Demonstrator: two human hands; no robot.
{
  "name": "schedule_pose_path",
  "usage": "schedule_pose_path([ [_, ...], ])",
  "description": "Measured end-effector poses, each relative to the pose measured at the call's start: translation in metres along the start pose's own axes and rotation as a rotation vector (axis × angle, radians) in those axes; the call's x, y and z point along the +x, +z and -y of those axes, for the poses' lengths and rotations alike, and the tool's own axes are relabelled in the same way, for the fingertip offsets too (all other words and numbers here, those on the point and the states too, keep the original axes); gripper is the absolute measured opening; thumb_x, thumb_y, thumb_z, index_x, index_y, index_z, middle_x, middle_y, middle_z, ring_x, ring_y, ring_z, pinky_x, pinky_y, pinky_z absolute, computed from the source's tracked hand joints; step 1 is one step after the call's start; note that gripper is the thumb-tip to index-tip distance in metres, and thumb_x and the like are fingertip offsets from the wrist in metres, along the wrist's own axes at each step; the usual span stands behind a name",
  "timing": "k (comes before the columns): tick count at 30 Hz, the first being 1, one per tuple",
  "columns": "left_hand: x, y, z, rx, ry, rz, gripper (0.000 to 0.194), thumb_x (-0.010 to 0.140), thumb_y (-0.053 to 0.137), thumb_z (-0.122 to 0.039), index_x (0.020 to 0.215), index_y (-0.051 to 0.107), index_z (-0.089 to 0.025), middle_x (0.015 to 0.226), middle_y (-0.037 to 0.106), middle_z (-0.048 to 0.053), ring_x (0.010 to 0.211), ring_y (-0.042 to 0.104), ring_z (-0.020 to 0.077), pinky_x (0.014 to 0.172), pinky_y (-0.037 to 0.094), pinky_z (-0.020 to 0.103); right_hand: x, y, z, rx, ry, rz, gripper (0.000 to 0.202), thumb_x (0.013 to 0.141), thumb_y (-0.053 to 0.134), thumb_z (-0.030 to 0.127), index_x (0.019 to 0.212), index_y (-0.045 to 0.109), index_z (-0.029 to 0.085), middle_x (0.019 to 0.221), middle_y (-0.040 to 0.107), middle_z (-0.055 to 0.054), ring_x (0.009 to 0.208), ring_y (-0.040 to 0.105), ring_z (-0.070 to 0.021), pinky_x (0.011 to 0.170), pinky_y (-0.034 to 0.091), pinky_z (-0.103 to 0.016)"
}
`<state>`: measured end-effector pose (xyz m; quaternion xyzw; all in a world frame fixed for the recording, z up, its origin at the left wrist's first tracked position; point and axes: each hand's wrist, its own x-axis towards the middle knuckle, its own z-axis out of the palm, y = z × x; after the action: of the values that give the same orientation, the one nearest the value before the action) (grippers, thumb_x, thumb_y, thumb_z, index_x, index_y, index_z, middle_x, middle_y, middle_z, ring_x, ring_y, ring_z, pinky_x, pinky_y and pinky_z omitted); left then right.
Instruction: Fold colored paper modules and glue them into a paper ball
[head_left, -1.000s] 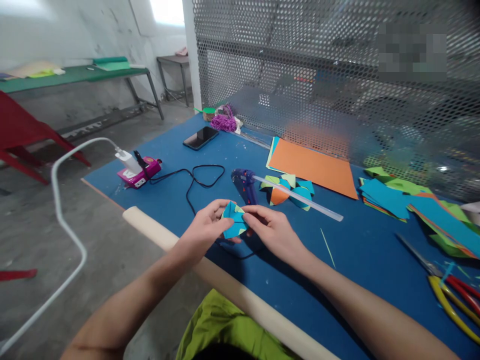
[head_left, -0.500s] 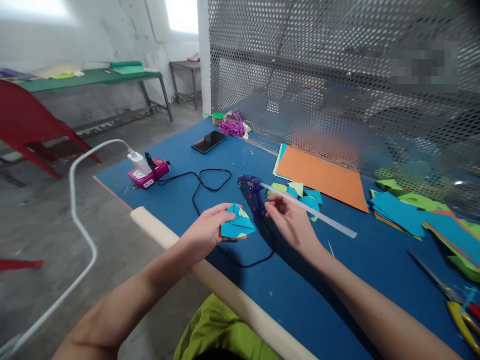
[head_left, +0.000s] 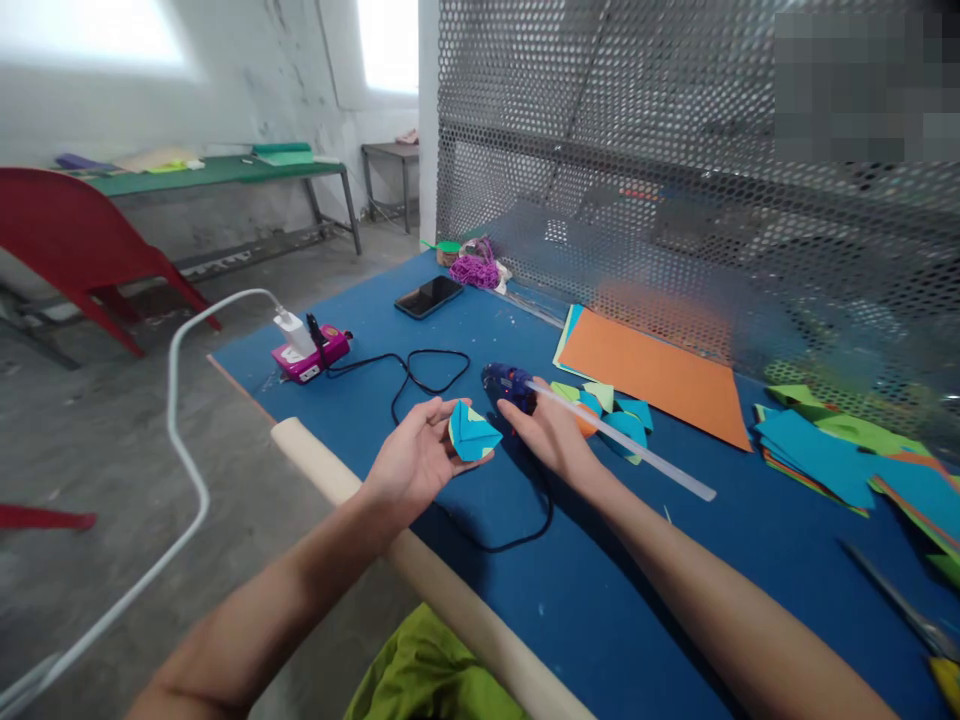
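Observation:
My left hand [head_left: 416, 458] holds a folded blue and light green paper piece [head_left: 474, 434] on its fingers, palm partly turned up. Just right of it, my right hand [head_left: 551, 428] is wrapped round the handle of a dark blue glue gun [head_left: 508, 380]; the handle is mostly hidden by the fingers. A long clear glue stick [head_left: 645, 455] sticks out from the back of the gun toward the right. Behind my right hand lie small folded papers [head_left: 628, 428] in blue, green and orange.
On the blue table [head_left: 600, 590] are orange sheets [head_left: 652, 370], a phone [head_left: 429, 297], purple cord [head_left: 476, 270], a pink power strip [head_left: 311, 355], a black cable, blue paper strips [head_left: 814, 450] and scissors [head_left: 900, 600]. A cream roll [head_left: 450, 590] lines the near edge. Perforated metal stands behind.
My right hand has closed round the glue gun's handle, which it was only beside before. My left hand has opened somewhat and turned its palm up under the folded paper. The view has shifted slightly.

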<state>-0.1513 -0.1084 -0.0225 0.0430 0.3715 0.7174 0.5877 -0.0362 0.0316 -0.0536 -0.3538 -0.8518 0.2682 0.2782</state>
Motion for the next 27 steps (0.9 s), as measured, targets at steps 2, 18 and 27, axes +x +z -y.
schedule_pose_path([
  [2, 0.001, 0.000, 0.000, -0.006, 0.006, 0.005, 0.026, 0.089, 0.043, -0.025, 0.095, 0.063, -0.009, 0.081, 0.066, 0.010, 0.071, 0.064, 0.0197, 0.067, 0.057, 0.041, 0.001, 0.003, -0.001, 0.006, 0.020, -0.014, 0.027, 0.080, 0.052, 0.040, 0.095, 0.052, 0.018, 0.081, 0.061, -0.006, 0.070, 0.058, -0.0225, 0.066, 0.046, -0.035],
  [18, 0.004, -0.004, 0.006, 0.032, 0.061, 0.031, 0.014, 0.081, 0.048, -0.013, 0.086, 0.061, -0.011, 0.079, 0.068, 0.009, 0.073, 0.067, 0.0201, 0.074, 0.055, 0.040, -0.015, -0.003, -0.006, 0.043, -0.001, 0.029, 0.034, 0.083, 0.050, 0.045, 0.100, 0.053, 0.016, 0.085, 0.062, -0.009, 0.076, 0.059, -0.0243, 0.072, 0.047, -0.040],
  [27, -0.014, 0.003, 0.016, 0.103, 0.067, 0.082, 0.010, 0.076, 0.057, -0.017, 0.085, 0.059, -0.013, 0.079, 0.066, 0.005, 0.071, 0.064, 0.0153, 0.069, 0.052, 0.026, -0.063, -0.032, 0.024, 0.129, -0.015, -0.053, 0.017, 0.084, 0.053, 0.033, 0.096, 0.056, 0.020, 0.095, 0.061, -0.008, 0.084, 0.057, -0.0208, 0.071, 0.049, -0.035],
])
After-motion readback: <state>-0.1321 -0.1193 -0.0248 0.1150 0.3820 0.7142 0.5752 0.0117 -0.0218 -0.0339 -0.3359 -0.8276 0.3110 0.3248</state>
